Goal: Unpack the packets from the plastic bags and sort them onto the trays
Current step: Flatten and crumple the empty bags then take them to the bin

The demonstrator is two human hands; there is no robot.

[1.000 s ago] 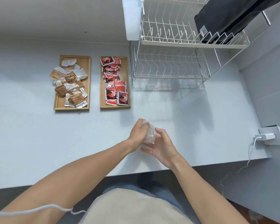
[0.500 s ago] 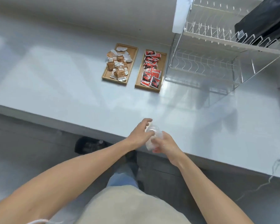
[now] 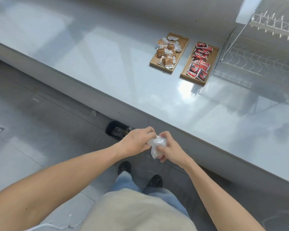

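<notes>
A crumpled clear plastic bag (image 3: 156, 144) is bunched between both hands, off the counter and above the floor. My left hand (image 3: 137, 140) grips its left side and my right hand (image 3: 169, 147) closes around its right and lower part. I see no packet inside it. Far back on the grey counter sit two wooden trays. The left tray (image 3: 183, 41) holds several brown and silver packets (image 3: 167, 52). The right tray (image 3: 212, 64) holds several red and black packets (image 3: 198, 64).
A white wire dish rack (image 3: 260, 52) stands right of the trays. The counter's front edge (image 3: 207, 145) runs diagonally just beyond my hands. A dark round bin (image 3: 117, 130) sits on the floor below the counter, by my feet.
The view has swung left and back from the counter. My hands, still bunching the bag, have come off the countertop and now hang over the floor in front of its edge.
</notes>
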